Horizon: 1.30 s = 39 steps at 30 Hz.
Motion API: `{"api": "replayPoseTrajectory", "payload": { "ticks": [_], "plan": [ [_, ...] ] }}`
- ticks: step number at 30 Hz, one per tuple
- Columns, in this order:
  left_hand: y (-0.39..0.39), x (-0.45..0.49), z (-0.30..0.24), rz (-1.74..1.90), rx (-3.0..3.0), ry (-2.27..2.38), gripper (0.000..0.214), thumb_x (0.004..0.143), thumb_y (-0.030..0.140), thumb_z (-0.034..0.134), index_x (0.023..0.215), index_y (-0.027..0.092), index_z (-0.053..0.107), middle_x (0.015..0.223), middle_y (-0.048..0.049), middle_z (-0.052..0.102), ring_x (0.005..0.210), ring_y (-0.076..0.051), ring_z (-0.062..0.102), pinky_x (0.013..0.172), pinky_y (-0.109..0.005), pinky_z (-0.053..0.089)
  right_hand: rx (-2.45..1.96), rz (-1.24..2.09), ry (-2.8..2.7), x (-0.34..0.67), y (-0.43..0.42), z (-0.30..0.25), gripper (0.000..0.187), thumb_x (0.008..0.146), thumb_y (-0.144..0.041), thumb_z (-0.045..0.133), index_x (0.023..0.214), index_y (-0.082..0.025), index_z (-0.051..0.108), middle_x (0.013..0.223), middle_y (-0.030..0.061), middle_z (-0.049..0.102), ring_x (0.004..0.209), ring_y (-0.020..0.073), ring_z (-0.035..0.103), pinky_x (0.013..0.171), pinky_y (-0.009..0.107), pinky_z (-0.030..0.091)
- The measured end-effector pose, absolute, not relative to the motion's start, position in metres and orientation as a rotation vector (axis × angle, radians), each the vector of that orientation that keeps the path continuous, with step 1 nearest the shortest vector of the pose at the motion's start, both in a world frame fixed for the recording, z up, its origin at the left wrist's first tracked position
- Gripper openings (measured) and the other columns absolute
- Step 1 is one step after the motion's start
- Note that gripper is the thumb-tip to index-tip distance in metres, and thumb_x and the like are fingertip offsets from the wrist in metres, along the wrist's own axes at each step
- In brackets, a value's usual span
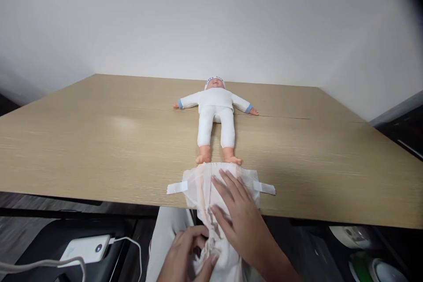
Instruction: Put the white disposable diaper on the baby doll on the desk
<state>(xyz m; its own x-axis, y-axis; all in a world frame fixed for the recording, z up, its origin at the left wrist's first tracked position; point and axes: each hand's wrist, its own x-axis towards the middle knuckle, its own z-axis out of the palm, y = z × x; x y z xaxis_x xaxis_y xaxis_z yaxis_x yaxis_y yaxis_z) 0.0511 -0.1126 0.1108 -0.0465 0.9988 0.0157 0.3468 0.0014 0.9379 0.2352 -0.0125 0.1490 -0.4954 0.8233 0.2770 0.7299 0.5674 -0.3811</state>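
A white diaper (pixel 206 180) lies unfolded across the table's front edge, its two side tabs spread left and right. Its near part hangs over the edge toward my lap. My right hand (pixel 239 220) rests on it with the fingers stretched out. Below the edge, my left hand (pixel 190 251) pinches the bunched near side of the diaper between thumb and fingers. Just beyond the diaper lies a baby doll (pixel 216 105) on its back, feet toward me and arms spread. It wears a white outfit with blue cuffs and a white cap.
The wooden table (pixel 99 141) reaches back to a pale wall (pixel 205 22). At lower left, a white power bank (pixel 86 249) with a cable sits on a black seat (pixel 42 246). Round containers (pixel 373 266) stand below the table at right.
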Motion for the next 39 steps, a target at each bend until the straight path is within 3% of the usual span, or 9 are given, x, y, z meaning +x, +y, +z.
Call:
{"api": "replayPoseTrajectory", "payload": {
  "ticks": [5,9,14,18,20,22,27,34,39],
  "plan": [
    [-0.067,0.004,0.167,0.864,2.264,1.256,0.016,0.098,0.021,0.064,0.113,0.025,0.067,0.089,-0.0017,0.07,0.08,-0.018,0.062,0.076,-0.028,0.046,-1.249,0.292,-2.504,0.225,0.003,0.15,0.062,0.106,-0.028,0.045,0.167,-0.027,0.031,0.174,0.006,0.03,0.162,0.0263,0.025,0.132,0.059,0.024],
    [-0.001,-0.019,0.19,0.865,2.538,1.38,0.021,0.105,0.02,0.052,0.123,0.019,0.063,0.11,-0.0088,0.069,0.1,-0.023,0.061,0.089,-0.035,0.048,-1.213,0.265,-2.516,0.225,0.004,0.152,0.064,0.103,-0.025,0.048,0.166,-0.025,0.034,0.173,0.0076,0.031,0.16,0.0282,0.028,0.132,0.058,0.025],
    [0.098,-0.011,0.191,0.559,2.871,1.437,0.06,0.101,0.017,0.056,0.158,0.015,0.038,0.162,-0.0221,0.041,0.146,-0.037,0.042,0.113,-0.051,0.041,-1.215,0.27,-2.551,0.227,0.01,0.159,0.062,0.102,-0.03,0.051,0.163,-0.025,0.041,0.172,0.0087,0.033,0.156,0.0308,0.036,0.126,0.055,0.034],
    [0.147,0.013,0.192,0.251,3.126,1.001,0.097,0.079,0.0,0.069,0.165,0.027,0.031,0.177,-0.015,0.015,0.16,-0.039,0.023,0.124,-0.051,0.028,-1.19,0.281,-2.554,0.229,0.015,0.163,0.062,0.101,-0.033,0.053,0.163,-0.028,0.041,0.172,0.0068,0.034,0.155,0.0294,0.036,0.125,0.053,0.035],
    [0.162,0.023,0.193,0.161,3.186,0.709,0.098,0.073,-0.002,0.072,0.161,0.029,0.039,0.178,-0.0103,0.015,0.162,-0.037,0.019,0.129,-0.05,0.02,-1.181,0.291,-2.551,0.23,0.016,0.161,0.064,0.101,-0.033,0.054,0.163,-0.028,0.04,0.172,0.0058,0.035,0.155,0.0287,0.036,0.127,0.053,0.034],
    [0.174,0.031,0.193,0.109,3.189,0.519,0.082,0.077,0.001,0.07,0.152,0.027,0.051,0.176,-0.0072,0.025,0.161,-0.034,0.024,0.13,-0.046,0.018,-1.176,0.31,-2.556,0.231,0.017,0.159,0.065,0.102,-0.034,0.054,0.164,-0.029,0.038,0.173,0.0052,0.034,0.156,0.0283,0.034,0.128,0.053,0.032],
    [0.189,0.04,0.194,0.267,3.092,0.464,0.032,0.094,0.02,0.058,0.124,0.022,0.07,0.152,-0.0098,0.06,0.142,-0.034,0.048,0.12,-0.049,0.031,-1.188,0.366,-2.579,0.232,0.019,0.155,0.068,0.105,-0.04,0.053,0.168,-0.031,0.029,0.176,0.0018,0.022,0.161,0.0262,0.025,0.131,0.052,0.029],
    [0.201,0.041,0.256,0.652,2.627,0.419,0.036,0.096,0.027,0.056,0.128,0.018,0.069,0.13,-0.0103,0.072,0.121,-0.028,0.062,0.109,-0.042,0.044,-1.114,0.459,-2.653,0.236,0.048,0.153,0.067,0.109,-0.05,0.045,0.169,-0.034,0.021,0.177,0.0019,0.018,0.164,0.0239,0.017,0.133,0.054,0.022],
    [0.22,0.031,0.305,0.804,2.318,0.712,0.044,0.09,0.045,0.074,0.126,0.021,0.071,0.117,-0.0055,0.076,0.105,-0.024,0.069,0.092,-0.036,0.052,-1.143,0.438,-2.634,0.224,0.106,0.148,0.066,0.109,-0.057,0.042,0.168,-0.031,0.027,0.176,0.005,0.021,0.164,0.0262,0.018,0.133,0.057,0.021]
  ]
}}
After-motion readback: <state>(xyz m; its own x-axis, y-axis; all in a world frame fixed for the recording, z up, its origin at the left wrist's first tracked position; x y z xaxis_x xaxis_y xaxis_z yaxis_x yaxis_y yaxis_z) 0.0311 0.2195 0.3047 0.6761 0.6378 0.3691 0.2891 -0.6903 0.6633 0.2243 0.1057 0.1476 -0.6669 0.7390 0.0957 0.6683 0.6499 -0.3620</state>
